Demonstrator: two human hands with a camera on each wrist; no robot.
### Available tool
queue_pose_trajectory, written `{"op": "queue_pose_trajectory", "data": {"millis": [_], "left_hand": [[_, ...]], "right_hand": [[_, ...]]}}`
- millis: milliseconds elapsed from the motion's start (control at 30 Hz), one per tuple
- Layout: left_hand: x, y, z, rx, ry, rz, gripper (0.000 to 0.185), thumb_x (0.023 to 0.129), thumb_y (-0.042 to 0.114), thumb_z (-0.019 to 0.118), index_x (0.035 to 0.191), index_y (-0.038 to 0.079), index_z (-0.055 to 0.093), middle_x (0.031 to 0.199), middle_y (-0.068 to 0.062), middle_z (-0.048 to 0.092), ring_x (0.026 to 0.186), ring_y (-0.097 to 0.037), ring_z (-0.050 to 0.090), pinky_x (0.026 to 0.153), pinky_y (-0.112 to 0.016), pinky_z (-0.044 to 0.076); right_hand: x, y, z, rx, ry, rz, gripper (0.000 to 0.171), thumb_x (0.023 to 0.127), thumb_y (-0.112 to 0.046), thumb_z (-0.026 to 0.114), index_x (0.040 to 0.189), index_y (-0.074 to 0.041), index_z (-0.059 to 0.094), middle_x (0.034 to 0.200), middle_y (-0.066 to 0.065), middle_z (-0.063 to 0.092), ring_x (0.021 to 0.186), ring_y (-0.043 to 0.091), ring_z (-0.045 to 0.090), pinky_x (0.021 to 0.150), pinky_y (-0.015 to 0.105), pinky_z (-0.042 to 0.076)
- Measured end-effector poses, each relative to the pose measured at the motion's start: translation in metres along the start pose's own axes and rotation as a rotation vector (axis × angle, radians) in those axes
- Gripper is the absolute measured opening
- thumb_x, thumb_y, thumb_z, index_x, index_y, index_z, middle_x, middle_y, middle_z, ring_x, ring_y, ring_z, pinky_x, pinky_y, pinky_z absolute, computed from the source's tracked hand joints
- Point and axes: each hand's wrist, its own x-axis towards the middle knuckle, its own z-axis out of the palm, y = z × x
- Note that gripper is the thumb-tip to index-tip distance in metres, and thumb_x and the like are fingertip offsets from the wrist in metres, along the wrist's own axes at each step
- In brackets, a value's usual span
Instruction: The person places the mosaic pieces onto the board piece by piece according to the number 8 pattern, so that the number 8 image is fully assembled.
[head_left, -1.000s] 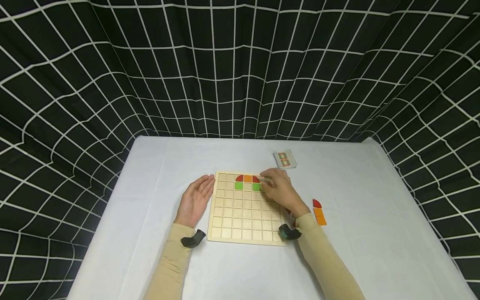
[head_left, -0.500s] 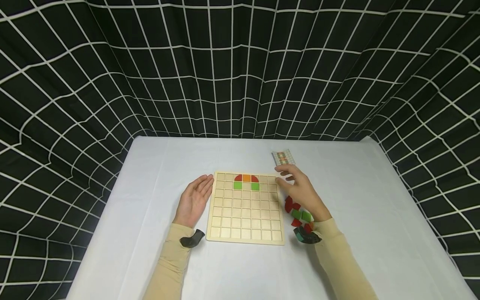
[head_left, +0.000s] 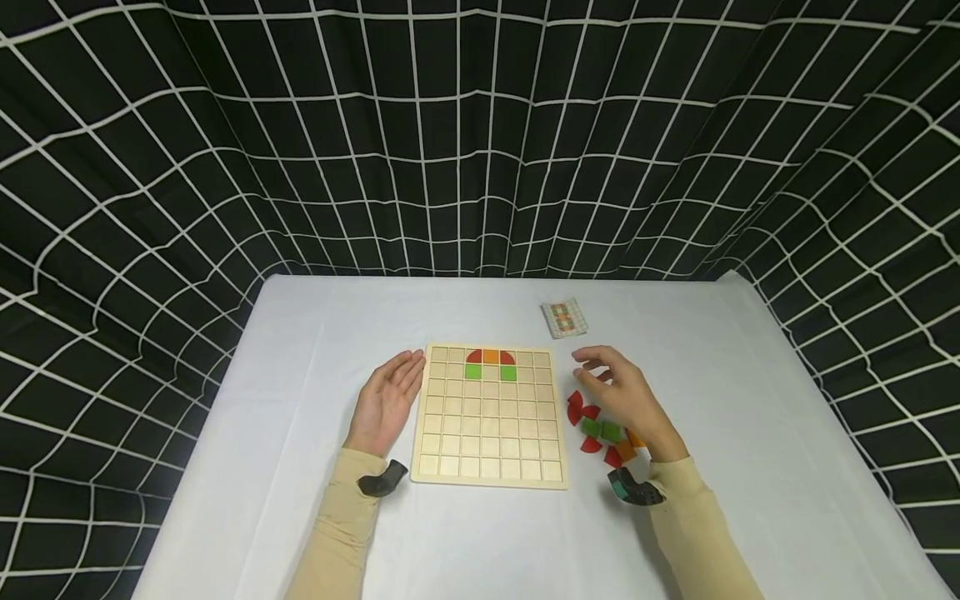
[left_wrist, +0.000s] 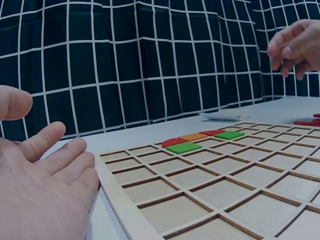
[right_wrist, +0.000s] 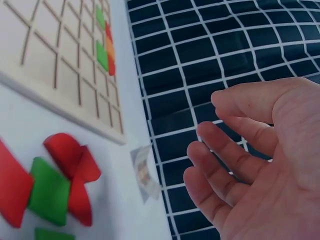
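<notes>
Wooden grid board (head_left: 491, 421) lies, in the head view, between the left hand (head_left: 384, 407), fingers nearly straight at its edge, and the right hand (head_left: 624, 396), near loose pieces (head_left: 611, 432). Left-wrist view: five tiles (left_wrist: 183, 148) (red, orange, green) sit in far cells; an edge nudge could jolt them. Right-wrist view: fingers curve around nothing; a low sweep could scatter the pieces.

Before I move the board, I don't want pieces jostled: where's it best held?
Probably take the board by both side rims, from left and right: it lies flat, and its inlaid pieces sit clear of those rims. Mind loose pieces at right.
</notes>
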Motion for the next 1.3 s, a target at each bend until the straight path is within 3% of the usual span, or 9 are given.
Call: {"op": "queue_pose_trajectory", "data": {"millis": [133,333,433,600,800,1033,1300], "left_hand": [[0.0,0.0,0.0,-0.008,0.001,-0.001,0.053,0.112,0.027,0.033,0.153,-0.004,0.02,0.166,-0.018,0.022,0.157,-0.026,0.021,0.133,-0.03,0.02],[0.0,0.0,0.0,-0.011,0.003,-0.001,0.055,0.112,0.028,0.033,0.154,-0.004,0.018,0.166,-0.018,0.023,0.157,-0.026,0.022,0.132,-0.03,0.021],[0.0,0.0,0.0,-0.006,0.004,-0.001,0.055,0.112,0.028,0.033,0.154,-0.005,0.018,0.166,-0.018,0.023,0.157,-0.026,0.022,0.132,-0.03,0.021],[-0.002,0.0,0.002,0.0,0.008,-0.003,0.056,0.112,0.028,0.031,0.155,-0.004,0.016,0.167,-0.018,0.022,0.157,-0.026,0.021,0.133,-0.031,0.02],[-0.002,0.001,0.003,0.001,0.015,-0.004,0.057,0.113,0.029,0.029,0.156,-0.004,0.014,0.167,-0.018,0.021,0.157,-0.026,0.021,0.133,-0.031,0.02],[-0.003,0.003,0.003,0.02,0.004,-0.001,0.056,0.113,0.029,0.029,0.156,-0.004,0.014,0.168,-0.019,0.018,0.158,-0.027,0.02,0.133,-0.031,0.019],[-0.002,0.002,0.003,0.006,0.006,-0.008,0.056,0.113,0.029,0.028,0.156,-0.004,0.013,0.168,-0.018,0.018,0.158,-0.026,0.019,0.133,-0.031,0.019]], "right_hand": [[-0.004,0.008,0.001,-0.012,-0.027,0.022,0.032,0.101,-0.017,0.061,0.132,-0.008,0.061,0.131,0.013,0.062,0.113,0.03,0.059,0.095,0.044,0.055],[-0.009,0.019,0.002,-0.023,-0.082,0.069,0.036,0.101,-0.019,0.06,0.135,-0.006,0.059,0.125,0.017,0.063,0.098,0.03,0.062,0.077,0.031,0.058],[-0.01,0.025,0.003,-0.037,-0.105,0.08,0.037,0.101,-0.018,0.06,0.135,-0.005,0.058,0.127,0.017,0.062,0.098,0.029,0.062,0.076,0.03,0.058],[-0.011,0.029,0.006,-0.072,-0.125,0.063,0.038,0.1,-0.018,0.064,0.134,-0.003,0.059,0.129,0.02,0.062,0.107,0.033,0.062,0.088,0.046,0.062],[-0.012,0.032,0.01,-0.122,-0.164,0.093,0.04,0.099,-0.019,0.065,0.136,-0.004,0.059,0.134,0.021,0.059,0.12,0.04,0.059,0.103,0.06,0.055],[-0.011,0.038,0.014,-0.198,-0.193,0.03,0.042,0.096,-0.017,0.069,0.135,-0.004,0.06,0.123,0.016,0.063,0.108,0.03,0.058,0.091,0.05,0.058],[-0.01,0.034,0.019,-0.309,-0.176,0.045,0.034,0.094,-0.016,0.07,0.127,-0.009,0.067,0.108,0.011,0.067,0.102,0.027,0.057,0.079,0.043,0.058]]}}
